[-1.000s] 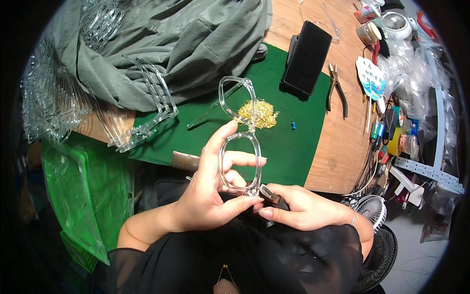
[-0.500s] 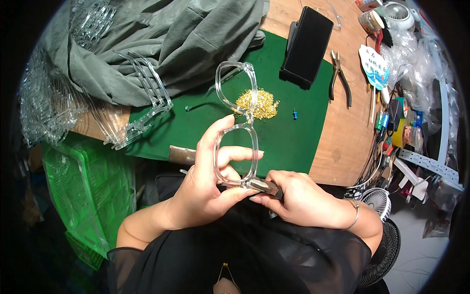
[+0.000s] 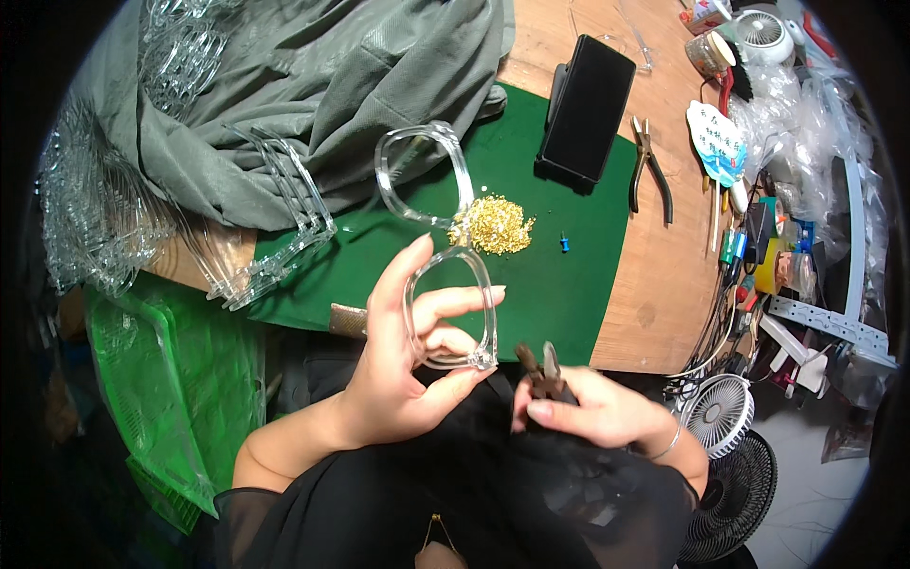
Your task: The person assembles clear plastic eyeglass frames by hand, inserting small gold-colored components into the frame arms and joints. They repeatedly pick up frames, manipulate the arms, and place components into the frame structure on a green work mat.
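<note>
Left edge: tangled clear plastic frames (image 3: 95,209). Centre: left hand (image 3: 393,384), thumb at the lower corner and fingers holding one clear plastic eyeglass frame (image 3: 489,313); heap of tiny gold-coloured bits (image 3: 500,228) on flat green mat (image 3: 569,303) above. Lower centre-right: right hand (image 3: 602,408), fingers wrapped round dark metal pliers (image 3: 546,385), jaws parted, clear of frame. Upper right: black-handled pliers (image 3: 650,175) on brown wooden table (image 3: 645,303).

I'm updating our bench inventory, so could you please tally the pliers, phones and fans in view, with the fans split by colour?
Pliers: 2
Phone: 1
White fans: 2
Black fan: 1
Total: 6
</note>
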`<action>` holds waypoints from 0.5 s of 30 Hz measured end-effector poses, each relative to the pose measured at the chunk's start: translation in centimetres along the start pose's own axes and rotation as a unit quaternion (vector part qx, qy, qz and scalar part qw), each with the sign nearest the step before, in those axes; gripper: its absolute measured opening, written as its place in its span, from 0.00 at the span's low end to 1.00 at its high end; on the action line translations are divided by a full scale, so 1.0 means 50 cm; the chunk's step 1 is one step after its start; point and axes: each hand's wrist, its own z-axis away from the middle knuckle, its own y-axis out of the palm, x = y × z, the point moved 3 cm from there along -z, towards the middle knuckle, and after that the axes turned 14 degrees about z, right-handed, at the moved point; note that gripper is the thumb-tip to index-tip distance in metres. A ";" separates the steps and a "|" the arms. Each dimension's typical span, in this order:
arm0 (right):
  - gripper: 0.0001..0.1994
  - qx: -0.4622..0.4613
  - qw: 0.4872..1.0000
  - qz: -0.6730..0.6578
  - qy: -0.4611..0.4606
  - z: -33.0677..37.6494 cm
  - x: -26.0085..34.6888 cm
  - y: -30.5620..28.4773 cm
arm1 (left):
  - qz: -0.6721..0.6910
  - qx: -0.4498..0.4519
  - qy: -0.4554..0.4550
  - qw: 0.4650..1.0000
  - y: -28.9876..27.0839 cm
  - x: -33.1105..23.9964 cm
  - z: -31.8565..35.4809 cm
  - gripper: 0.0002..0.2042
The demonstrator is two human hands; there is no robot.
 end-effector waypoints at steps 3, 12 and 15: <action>0.11 0.064 0.995 -0.038 -0.065 0.011 0.008 0.036 | -0.077 0.021 0.085 0.993 0.013 0.012 -0.009 0.49; 0.13 0.123 0.954 -0.274 -0.022 -0.023 0.000 0.064 | -0.135 -0.009 0.191 0.972 0.031 0.021 0.000 0.36; 0.13 0.142 0.942 -0.305 0.011 -0.022 -0.009 0.072 | -0.163 -0.017 0.216 0.963 0.029 0.023 0.011 0.34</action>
